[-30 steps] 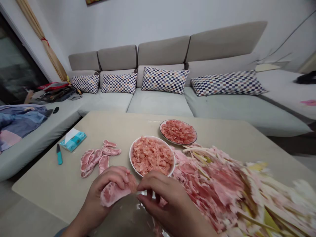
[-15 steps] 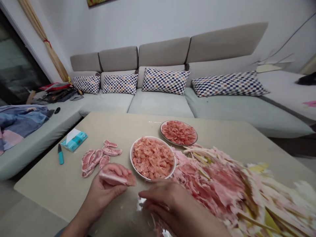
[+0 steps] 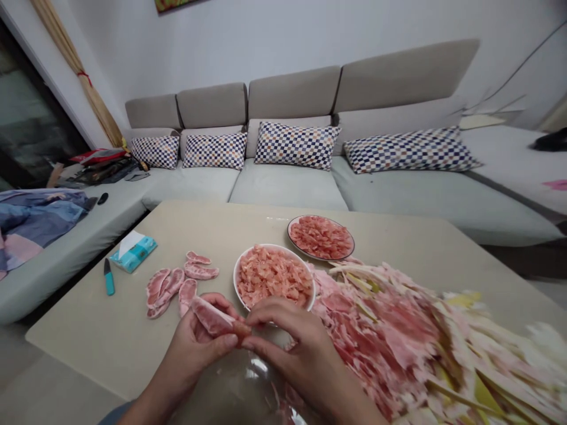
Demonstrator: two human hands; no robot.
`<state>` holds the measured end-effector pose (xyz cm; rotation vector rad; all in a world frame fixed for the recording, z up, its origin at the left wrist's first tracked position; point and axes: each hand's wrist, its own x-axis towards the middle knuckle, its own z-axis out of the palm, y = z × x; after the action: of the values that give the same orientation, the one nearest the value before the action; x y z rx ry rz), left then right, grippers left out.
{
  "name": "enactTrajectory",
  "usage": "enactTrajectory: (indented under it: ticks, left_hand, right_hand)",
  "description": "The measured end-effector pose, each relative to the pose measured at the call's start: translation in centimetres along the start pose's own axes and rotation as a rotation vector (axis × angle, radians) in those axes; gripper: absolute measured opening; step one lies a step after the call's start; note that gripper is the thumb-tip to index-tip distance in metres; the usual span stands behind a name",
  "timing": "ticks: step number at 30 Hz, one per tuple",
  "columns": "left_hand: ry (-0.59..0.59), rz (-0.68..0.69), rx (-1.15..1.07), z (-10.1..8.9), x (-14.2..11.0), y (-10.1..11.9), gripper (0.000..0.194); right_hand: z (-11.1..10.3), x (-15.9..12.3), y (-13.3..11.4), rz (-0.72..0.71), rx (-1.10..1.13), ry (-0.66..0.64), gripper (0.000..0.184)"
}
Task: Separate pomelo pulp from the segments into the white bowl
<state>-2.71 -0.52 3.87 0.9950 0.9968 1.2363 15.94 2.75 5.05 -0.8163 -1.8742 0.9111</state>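
My left hand (image 3: 195, 336) cradles a peeled pink pomelo segment (image 3: 212, 317), fingers curled under it. My right hand (image 3: 287, 336) pinches the segment's far end between thumb and fingers, just in front of a white bowl (image 3: 234, 280) heaped with loose pink pulp. Behind that bowl sits a round plate (image 3: 289, 236) of similar pulp. Several peeled segments (image 3: 168, 284) lie on the table to the left of my hands. A large, blurred heap of pale pink and yellowish peelings (image 3: 381, 336) rises against my right hand's side.
The beige table (image 3: 212, 230) also holds a tissue pack (image 3: 133, 254) and a teal-handled knife (image 3: 108, 277) at left. Clear plastic (image 3: 248, 378) lies below my hands. A long grey sofa (image 3: 287, 192) with checked cushions stands beyond the table.
My hands have come back together. The right hand has risen from the table to pinch the segment's end, and the left hand has turned the segment, which now tilts toward the right hand.
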Motion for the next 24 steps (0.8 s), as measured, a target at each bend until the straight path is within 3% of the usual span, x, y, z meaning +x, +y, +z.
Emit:
enactTrajectory:
  ticks: [6, 18, 24]
  left_hand:
    - [-0.046, -0.003, -0.033, 0.0, 0.0, -0.2, 0.026]
    - [-0.043, -0.007, -0.12, 0.0, 0.0, -0.4, 0.032]
    - [0.065, -0.08, -0.292, -0.3, 0.0, -0.3, 0.038]
  right_hand:
    - [0.0, 0.5, -0.2, 0.081, 0.139, -0.05, 0.003]
    - [0.1, 1.1, 0.4, 0.191, 0.279, -0.067, 0.005]
    - [0.5, 1.0, 1.6, 0.115, 0.433, 0.049, 0.003]
